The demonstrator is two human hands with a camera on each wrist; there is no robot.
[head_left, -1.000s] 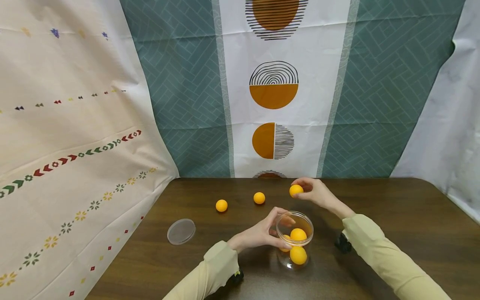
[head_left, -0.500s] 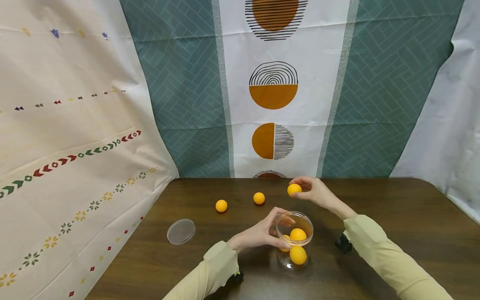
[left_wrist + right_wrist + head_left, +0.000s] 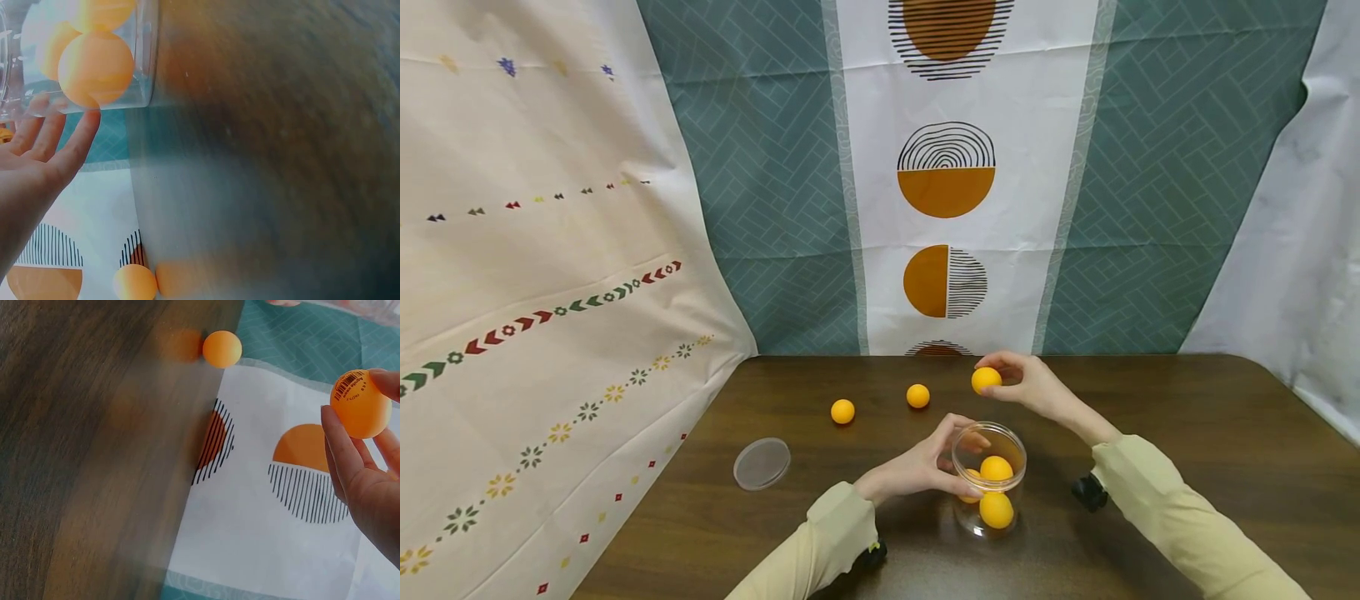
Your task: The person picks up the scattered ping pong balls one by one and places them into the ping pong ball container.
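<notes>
My left hand (image 3: 925, 465) grips a clear round jar (image 3: 988, 527) from its left side, fingers round the back and thumb in front. Inside the jar lie several orange ping-pong balls (image 3: 996, 510), and its mouth is uncovered. Behind the jar, raised over the table, my right hand (image 3: 1033, 390) pinches another ping-pong ball (image 3: 361, 405) between thumb and fingers; black print shows on it in the right wrist view. In the left wrist view the fingers (image 3: 78, 140) of the left hand lie against the jar wall.
Two loose ping-pong balls, a left one (image 3: 842, 412) and a right one (image 3: 918, 396), sit on the dark wooden table (image 3: 1187, 467) behind the jar. A clear round lid (image 3: 762, 463) lies at the left. Patterned cloth (image 3: 970, 200) hangs behind the table's far edge.
My right hand has drifted slightly left with its ping-pong ball. The left hand and the jar have stayed in place.
</notes>
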